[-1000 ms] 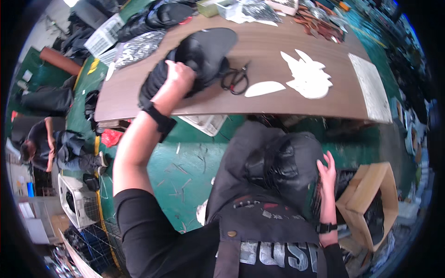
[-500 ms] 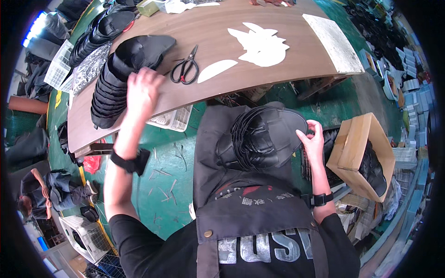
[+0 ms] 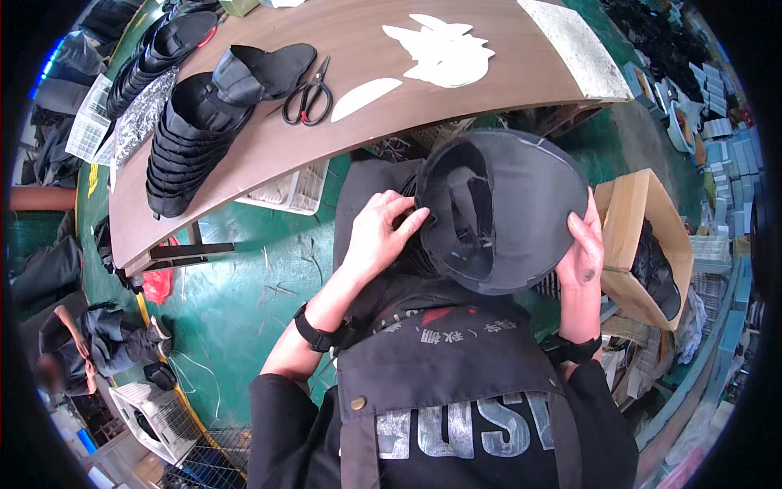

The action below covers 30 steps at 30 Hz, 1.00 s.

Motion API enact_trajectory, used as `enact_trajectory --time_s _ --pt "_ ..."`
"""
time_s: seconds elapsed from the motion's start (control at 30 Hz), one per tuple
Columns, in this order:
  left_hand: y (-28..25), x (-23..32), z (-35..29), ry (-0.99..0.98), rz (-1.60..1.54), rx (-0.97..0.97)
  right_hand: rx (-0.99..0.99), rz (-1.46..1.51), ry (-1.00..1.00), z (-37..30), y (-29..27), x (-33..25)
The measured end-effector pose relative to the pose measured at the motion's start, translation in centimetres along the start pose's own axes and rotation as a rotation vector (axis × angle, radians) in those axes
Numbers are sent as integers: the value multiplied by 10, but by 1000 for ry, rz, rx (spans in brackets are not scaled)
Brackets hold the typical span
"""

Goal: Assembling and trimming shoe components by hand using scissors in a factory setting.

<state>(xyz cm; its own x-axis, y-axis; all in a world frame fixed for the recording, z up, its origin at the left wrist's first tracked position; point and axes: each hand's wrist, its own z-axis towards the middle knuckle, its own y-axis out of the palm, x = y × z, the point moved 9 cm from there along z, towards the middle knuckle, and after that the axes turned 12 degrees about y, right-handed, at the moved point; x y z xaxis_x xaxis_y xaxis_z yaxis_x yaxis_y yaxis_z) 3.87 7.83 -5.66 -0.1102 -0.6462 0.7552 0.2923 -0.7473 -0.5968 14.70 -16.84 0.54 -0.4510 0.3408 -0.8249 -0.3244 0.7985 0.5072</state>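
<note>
And my left hand (image 3: 379, 236) is off the table stack (image 3: 189, 151), pinching the left edge of the black piece (image 3: 533, 204) mid-frame; right hand (image 3: 584, 248) grips its right rim, so both hold it.

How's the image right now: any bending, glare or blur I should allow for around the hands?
Head view: the near edge of the table bows with the fisheye, and the corners go black; head view: the white pieces look nearly washed out, while the black piece is dim inside its hollow; head view: the left hand and right hand look fairly sharp.
</note>
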Motion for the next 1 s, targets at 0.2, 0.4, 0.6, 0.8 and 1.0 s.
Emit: enact_trajectory --time_s 0.2,0.4,0.6,0.8,1.0 --pt "15 -15 -17 -215 -607 89 -295 -31 -21 -17 17 8" --pt "18 -8 -19 -245 -990 43 -449 297 227 -28 2 64" --pt "32 21 -17 -257 -998 -89 -425 -217 661 15 10 184" --pt "31 26 -20 -277 -797 -126 -423 -114 452 13 37 158" --pt "8 4 9 -243 -656 -214 -293 -120 428 29 17 149"
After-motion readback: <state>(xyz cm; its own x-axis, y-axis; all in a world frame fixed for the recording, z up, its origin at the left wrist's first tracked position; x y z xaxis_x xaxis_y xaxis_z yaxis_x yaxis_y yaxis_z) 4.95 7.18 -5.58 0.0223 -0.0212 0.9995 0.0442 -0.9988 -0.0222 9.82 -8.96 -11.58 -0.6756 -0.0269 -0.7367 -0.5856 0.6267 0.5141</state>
